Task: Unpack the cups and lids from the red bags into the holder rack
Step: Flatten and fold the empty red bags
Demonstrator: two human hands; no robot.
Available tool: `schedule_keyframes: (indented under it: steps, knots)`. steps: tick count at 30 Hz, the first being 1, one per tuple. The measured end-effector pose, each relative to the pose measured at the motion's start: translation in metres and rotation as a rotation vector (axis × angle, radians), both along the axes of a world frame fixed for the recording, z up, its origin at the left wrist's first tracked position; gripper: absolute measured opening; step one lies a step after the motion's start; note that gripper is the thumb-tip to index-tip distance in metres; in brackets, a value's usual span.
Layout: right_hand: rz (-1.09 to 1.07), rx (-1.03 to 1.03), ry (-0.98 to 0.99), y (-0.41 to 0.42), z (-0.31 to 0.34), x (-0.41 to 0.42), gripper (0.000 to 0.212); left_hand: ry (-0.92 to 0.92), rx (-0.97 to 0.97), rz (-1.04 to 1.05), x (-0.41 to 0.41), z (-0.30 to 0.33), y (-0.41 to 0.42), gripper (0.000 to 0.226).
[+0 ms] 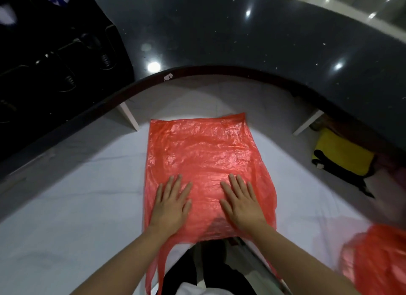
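A red plastic bag [204, 162] is lying flat on a white table [77, 206], its handles trailing over the near edge at 6 o'clock. Both hands are pressing palm-down on it, fingers spread: the left hand [171, 203] toward 7 o'clock, the right hand [241, 201] toward 5 o'clock. A second red bag [377, 261] is sitting bunched at 4 o'clock. A dark curved counter [241, 52] is arching across 12 o'clock, and a yellow-and-black bag [342, 156] is resting at 3 o'clock.

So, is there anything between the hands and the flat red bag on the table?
No, nothing visible. The left hand and right hand lie palm-down directly on the red bag, fingers spread.
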State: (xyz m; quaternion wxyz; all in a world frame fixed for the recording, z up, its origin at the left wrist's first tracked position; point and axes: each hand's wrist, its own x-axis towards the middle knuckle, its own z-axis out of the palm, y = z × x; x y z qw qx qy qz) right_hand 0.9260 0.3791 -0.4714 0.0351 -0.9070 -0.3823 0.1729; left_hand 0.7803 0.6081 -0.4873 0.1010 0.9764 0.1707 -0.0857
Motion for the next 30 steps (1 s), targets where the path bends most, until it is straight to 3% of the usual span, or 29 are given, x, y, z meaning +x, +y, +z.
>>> schedule_keyframes:
  steps: [6, 9, 11, 13, 15, 17, 21, 24, 26, 28, 30]
  knots:
    - [-0.070, 0.041, 0.074, -0.027, 0.006, 0.020, 0.057, 0.008, -0.077, -0.031, 0.000, -0.003, 0.020, 0.053]
    - [-0.109, 0.238, 0.029, -0.031, 0.024, 0.035, 0.050, -0.010, -0.240, 0.007, 0.026, 0.010, 0.043, 0.063]
    - [-0.255, 0.469, 0.046, -0.034, 0.043, 0.044, 0.046, 0.031, -0.212, 0.007, 0.044, 0.025, 0.053, 0.072]
    - [-0.499, 0.685, 0.143, -0.039, 0.058, 0.049, 0.038, 0.075, -0.128, -0.042, 0.058, 0.041, 0.048, 0.070]
    - [-0.805, 0.737, 0.311, -0.044, 0.065, 0.055, 0.029, 0.039, -0.126, -0.062, 0.069, 0.055, 0.025, 0.068]
    - [-1.029, 0.738, 0.497, -0.049, 0.063, 0.060, 0.034, -0.036, -0.184, -0.063, 0.080, 0.066, -0.009, 0.065]
    - [-1.155, 0.734, 0.737, -0.057, 0.059, 0.064, 0.043, -0.083, -0.307, -0.052, 0.107, 0.067, -0.083, 0.045]
    - [-1.154, 0.731, 0.936, -0.052, 0.058, 0.056, 0.048, -0.014, -0.302, 0.008, 0.119, 0.061, -0.122, 0.052]
    - [-1.081, 0.633, 0.849, -0.049, 0.056, 0.052, 0.051, 0.036, -0.267, 0.060, 0.121, 0.056, -0.134, 0.060]
    - [-1.010, 0.558, 0.632, -0.051, 0.054, 0.049, 0.048, 0.076, -0.232, 0.075, 0.122, 0.051, -0.139, 0.062]
    - [-1.039, 0.663, 0.610, -0.054, 0.053, 0.047, 0.041, 0.108, -0.210, 0.072, 0.121, 0.047, -0.142, 0.060]
